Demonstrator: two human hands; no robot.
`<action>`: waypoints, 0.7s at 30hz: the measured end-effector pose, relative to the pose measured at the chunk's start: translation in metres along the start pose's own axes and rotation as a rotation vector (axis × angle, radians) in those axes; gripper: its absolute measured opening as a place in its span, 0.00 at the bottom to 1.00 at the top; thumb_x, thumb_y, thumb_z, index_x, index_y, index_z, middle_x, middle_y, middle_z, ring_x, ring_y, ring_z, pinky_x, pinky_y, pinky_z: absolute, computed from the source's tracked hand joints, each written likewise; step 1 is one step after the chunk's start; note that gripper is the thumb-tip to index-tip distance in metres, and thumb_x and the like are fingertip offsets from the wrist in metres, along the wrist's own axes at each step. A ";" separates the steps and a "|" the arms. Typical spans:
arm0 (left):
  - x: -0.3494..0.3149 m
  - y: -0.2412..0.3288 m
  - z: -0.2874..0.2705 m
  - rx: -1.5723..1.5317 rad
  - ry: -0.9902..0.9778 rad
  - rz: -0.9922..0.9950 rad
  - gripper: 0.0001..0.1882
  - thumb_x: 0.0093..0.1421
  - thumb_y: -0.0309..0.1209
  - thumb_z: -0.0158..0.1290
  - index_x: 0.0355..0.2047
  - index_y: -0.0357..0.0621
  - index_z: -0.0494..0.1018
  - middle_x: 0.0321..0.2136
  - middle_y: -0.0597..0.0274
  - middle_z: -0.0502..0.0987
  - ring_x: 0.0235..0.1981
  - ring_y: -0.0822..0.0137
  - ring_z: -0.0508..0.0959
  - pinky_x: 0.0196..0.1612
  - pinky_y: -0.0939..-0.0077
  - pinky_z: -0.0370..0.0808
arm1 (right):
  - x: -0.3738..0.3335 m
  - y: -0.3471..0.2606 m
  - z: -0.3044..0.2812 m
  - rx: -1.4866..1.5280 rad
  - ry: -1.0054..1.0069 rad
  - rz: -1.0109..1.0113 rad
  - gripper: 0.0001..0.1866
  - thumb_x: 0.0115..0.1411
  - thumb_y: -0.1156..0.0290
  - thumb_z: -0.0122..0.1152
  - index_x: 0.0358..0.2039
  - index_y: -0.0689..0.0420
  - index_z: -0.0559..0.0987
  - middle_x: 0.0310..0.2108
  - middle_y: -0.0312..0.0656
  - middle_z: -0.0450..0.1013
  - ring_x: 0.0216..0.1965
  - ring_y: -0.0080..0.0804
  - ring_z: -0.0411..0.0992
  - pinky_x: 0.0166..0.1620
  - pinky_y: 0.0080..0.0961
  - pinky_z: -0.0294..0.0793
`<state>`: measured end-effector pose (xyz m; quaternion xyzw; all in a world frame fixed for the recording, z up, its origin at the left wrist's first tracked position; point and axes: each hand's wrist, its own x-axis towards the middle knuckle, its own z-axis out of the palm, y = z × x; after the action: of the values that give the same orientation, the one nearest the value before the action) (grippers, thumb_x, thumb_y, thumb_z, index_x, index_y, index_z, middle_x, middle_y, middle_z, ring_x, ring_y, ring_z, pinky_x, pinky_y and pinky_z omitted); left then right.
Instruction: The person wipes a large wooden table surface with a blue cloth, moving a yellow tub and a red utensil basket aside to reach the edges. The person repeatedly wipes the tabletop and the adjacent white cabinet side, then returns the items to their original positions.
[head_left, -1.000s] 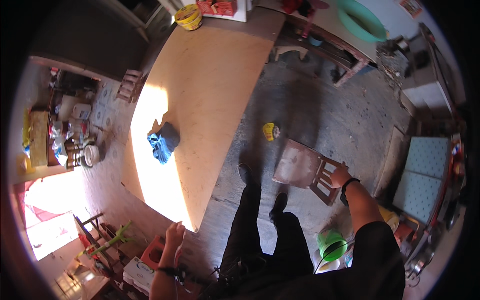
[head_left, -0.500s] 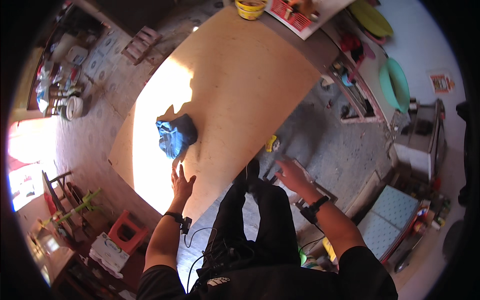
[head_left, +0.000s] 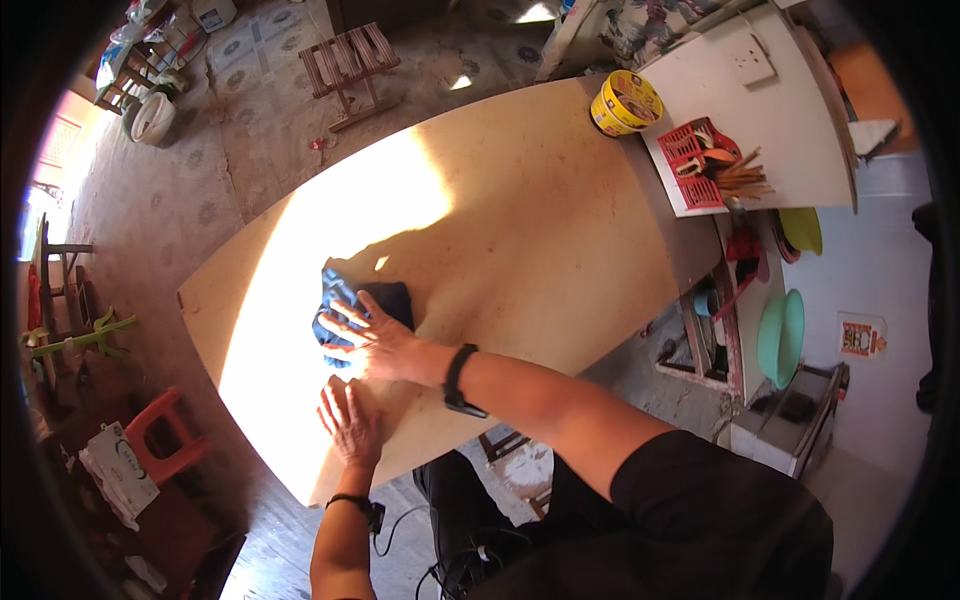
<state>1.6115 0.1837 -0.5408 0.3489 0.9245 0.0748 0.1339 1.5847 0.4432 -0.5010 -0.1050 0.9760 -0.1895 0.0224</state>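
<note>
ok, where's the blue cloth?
Head view, left of centre: the blue cloth lies on the table, partly under the right hand, just beyond the left hand.

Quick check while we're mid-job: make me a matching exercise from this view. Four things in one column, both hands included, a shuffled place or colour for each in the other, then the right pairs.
Things:
1. right hand
2. tub
3. left hand
4. basket

Places or colours:
A. red, with slim brown sticks by it
B. nearer the wearer's body than the other hand
C. fingers spread over the blue cloth
D. yellow and round, at the far end of the table

Pairs: 1-C, 2-D, 3-B, 4-A
</note>
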 end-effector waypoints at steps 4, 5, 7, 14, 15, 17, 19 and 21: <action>0.000 0.000 0.004 0.078 0.080 0.041 0.43 0.62 0.49 0.54 0.73 0.44 0.57 0.74 0.36 0.50 0.76 0.34 0.47 0.75 0.33 0.41 | 0.001 0.030 0.024 -0.010 -0.024 -0.035 0.23 0.71 0.56 0.47 0.65 0.33 0.75 0.77 0.40 0.53 0.78 0.50 0.45 0.69 0.77 0.51; 0.000 0.001 0.005 0.094 0.062 0.038 0.43 0.63 0.49 0.53 0.73 0.44 0.56 0.74 0.35 0.50 0.75 0.33 0.47 0.75 0.33 0.42 | -0.009 0.041 0.022 -0.025 0.008 -0.058 0.22 0.71 0.57 0.48 0.63 0.35 0.77 0.75 0.40 0.57 0.77 0.49 0.48 0.68 0.74 0.56; 0.001 0.000 0.006 0.119 0.092 0.063 0.42 0.65 0.51 0.50 0.74 0.44 0.54 0.74 0.34 0.50 0.75 0.32 0.48 0.74 0.31 0.43 | -0.039 0.072 0.010 0.021 0.083 0.034 0.21 0.70 0.59 0.48 0.60 0.38 0.79 0.73 0.41 0.61 0.76 0.46 0.53 0.69 0.72 0.56; 0.006 0.005 0.007 0.221 0.159 0.127 0.41 0.73 0.58 0.35 0.76 0.43 0.51 0.74 0.34 0.51 0.74 0.31 0.52 0.72 0.29 0.46 | -0.218 0.301 -0.100 -0.271 0.201 0.488 0.30 0.62 0.67 0.60 0.66 0.49 0.74 0.70 0.51 0.63 0.74 0.52 0.56 0.69 0.66 0.56; 0.006 0.006 0.008 0.244 0.132 0.129 0.42 0.73 0.59 0.34 0.76 0.42 0.50 0.75 0.35 0.50 0.75 0.32 0.51 0.73 0.31 0.45 | -0.235 0.327 -0.113 -0.333 0.192 0.511 0.32 0.61 0.66 0.63 0.67 0.50 0.72 0.70 0.52 0.63 0.74 0.52 0.55 0.70 0.64 0.55; 0.005 0.006 0.008 0.242 0.145 0.151 0.41 0.74 0.58 0.32 0.76 0.39 0.51 0.75 0.36 0.50 0.76 0.35 0.50 0.74 0.34 0.45 | -0.246 0.369 -0.128 -0.327 0.180 0.563 0.31 0.65 0.63 0.62 0.68 0.53 0.71 0.72 0.54 0.61 0.75 0.54 0.53 0.72 0.61 0.53; 0.003 0.006 0.010 0.249 0.205 0.209 0.36 0.73 0.52 0.41 0.72 0.39 0.58 0.71 0.37 0.59 0.70 0.33 0.59 0.69 0.35 0.57 | -0.247 0.393 -0.132 -0.335 0.232 0.556 0.31 0.65 0.61 0.64 0.67 0.54 0.72 0.70 0.55 0.63 0.74 0.55 0.55 0.72 0.59 0.55; 0.001 0.007 0.009 0.007 0.165 0.150 0.38 0.74 0.52 0.44 0.75 0.42 0.54 0.74 0.35 0.52 0.73 0.27 0.51 0.70 0.26 0.53 | -0.247 0.404 -0.132 -0.357 0.280 0.525 0.30 0.65 0.58 0.64 0.65 0.56 0.74 0.67 0.56 0.66 0.72 0.56 0.58 0.72 0.54 0.57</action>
<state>1.6179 0.1896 -0.5478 0.4103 0.9039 0.1100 0.0500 1.7352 0.9099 -0.5289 0.1743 0.9811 -0.0162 -0.0827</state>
